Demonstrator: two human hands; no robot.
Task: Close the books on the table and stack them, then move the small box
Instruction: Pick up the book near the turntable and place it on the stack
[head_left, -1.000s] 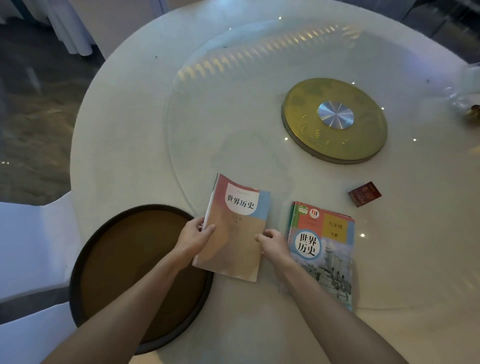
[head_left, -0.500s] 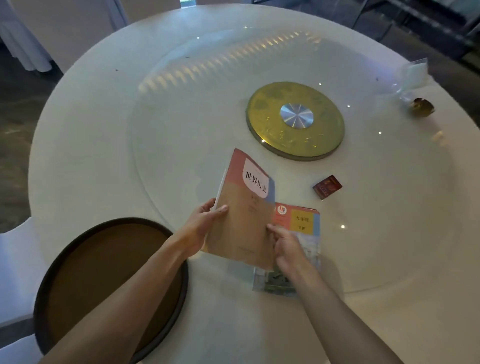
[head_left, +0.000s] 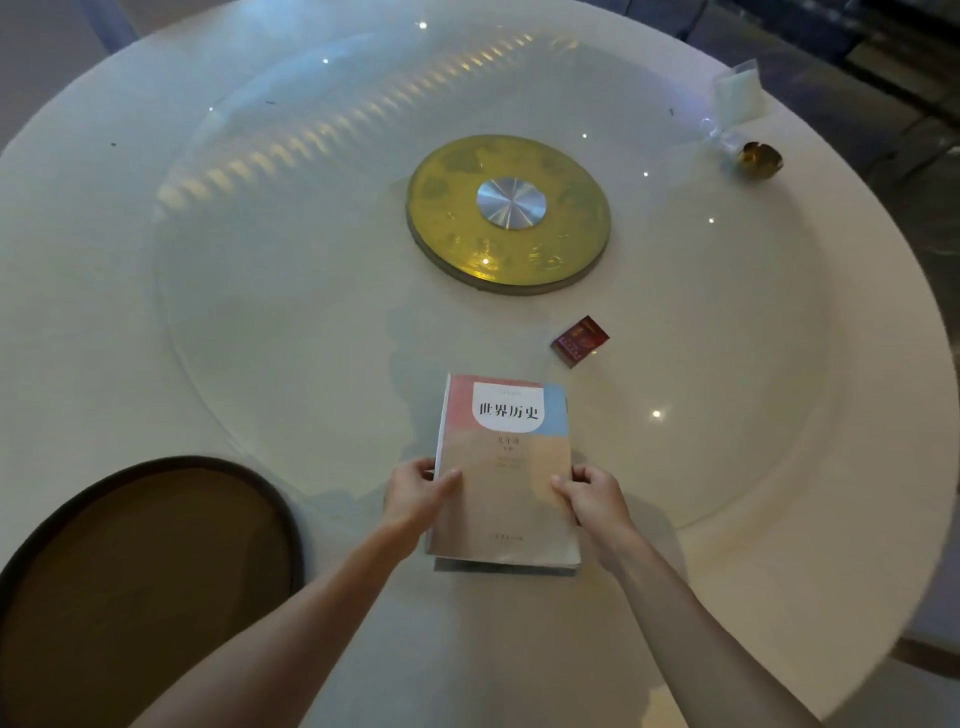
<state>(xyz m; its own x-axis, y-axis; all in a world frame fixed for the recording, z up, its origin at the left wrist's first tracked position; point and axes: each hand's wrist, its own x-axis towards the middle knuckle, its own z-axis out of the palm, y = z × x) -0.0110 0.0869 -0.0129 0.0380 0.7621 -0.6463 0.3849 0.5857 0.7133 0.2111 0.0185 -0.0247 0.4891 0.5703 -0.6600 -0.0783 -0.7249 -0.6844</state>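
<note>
1. Both hands, left (head_left: 415, 493) and right (head_left: 592, 493), had their grip closed on the side edges of the top book (head_left: 506, 473), lying on the lower book (head_left: 498, 567).
2. Thin paperbacks looked light and bendy.
3. Farther on the counter (head_left: 857, 415), the small box (head_left: 580, 341) lay apart; it looked light, best pinched by its sides.

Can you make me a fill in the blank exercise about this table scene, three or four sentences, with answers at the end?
1. The top book is held by ____ hands.
2. The small red box lies between the books and the ____ disc.
3. The box is touched by ____ hand.
4. The brown tray lies on the person's ____ side.

Answers: both; gold; neither; left
</note>
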